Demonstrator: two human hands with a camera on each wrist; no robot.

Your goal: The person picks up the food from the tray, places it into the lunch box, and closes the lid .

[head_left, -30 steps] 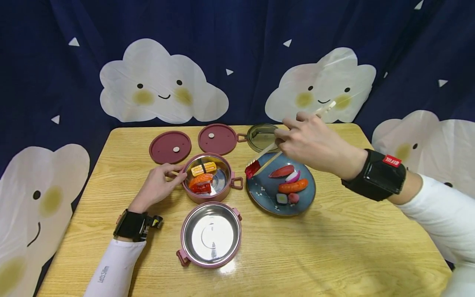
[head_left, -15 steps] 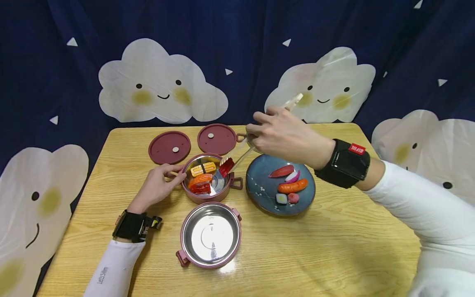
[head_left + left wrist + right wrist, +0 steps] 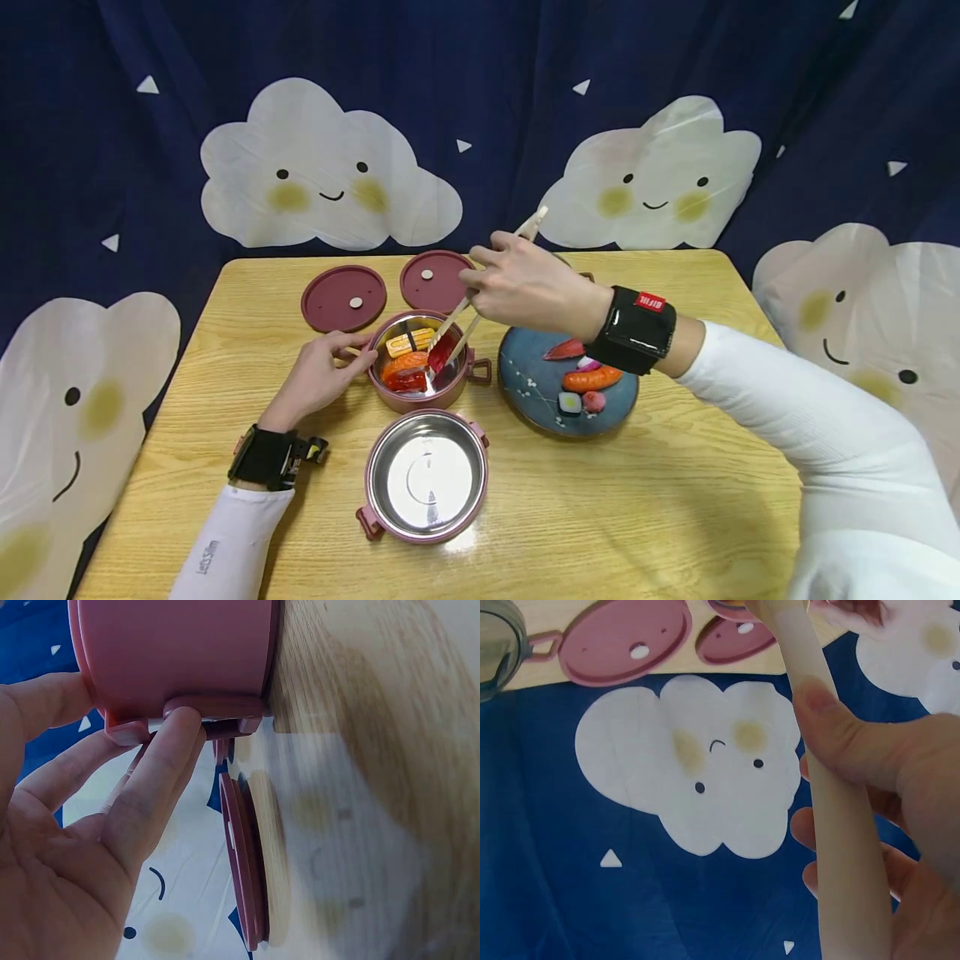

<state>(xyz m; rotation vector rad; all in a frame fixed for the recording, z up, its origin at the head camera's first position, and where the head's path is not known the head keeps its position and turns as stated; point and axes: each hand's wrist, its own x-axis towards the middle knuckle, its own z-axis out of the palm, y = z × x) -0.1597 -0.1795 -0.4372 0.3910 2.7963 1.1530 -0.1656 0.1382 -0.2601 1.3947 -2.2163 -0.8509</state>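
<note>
While the red tuna piece (image 3: 438, 352) was hanging over the rim of the blue plate (image 3: 525, 387) a second ago, it's now down inside the pink lunch-box tier (image 3: 420, 396), pinched between the tips of the chopsticks (image 3: 480, 292). So the right hand (image 3: 528, 287) has swung from about 3 o'clock to the middle of the desk (image 3: 675, 500), and the piece looks nearly set down beside the salmon sushi (image 3: 405, 364) and egg sushi (image 3: 411, 340) already in there.

Right hand's fingers are curled round the chopsticks, thumb pressed on one stick (image 3: 840, 825). The left hand (image 3: 318, 375) hasn't budged: at 9 o'clock of the tier, fingertips (image 3: 180, 724) pinching its small side handle (image 3: 214, 712).

Materials: the tier is smooth matte pink plastic outside with a shiny steel liner; the empty tier (image 3: 425, 475) at 6 o'clock is the same, mirror-bright. Two flat round maroon lids (image 3: 345, 297) sit at 12 o'clock. The chopsticks are pale, round and smooth. The plate is glazed, speckled ceramic holding a glossy toy sausage (image 3: 592, 377). The desk is light woodgrain.
</note>
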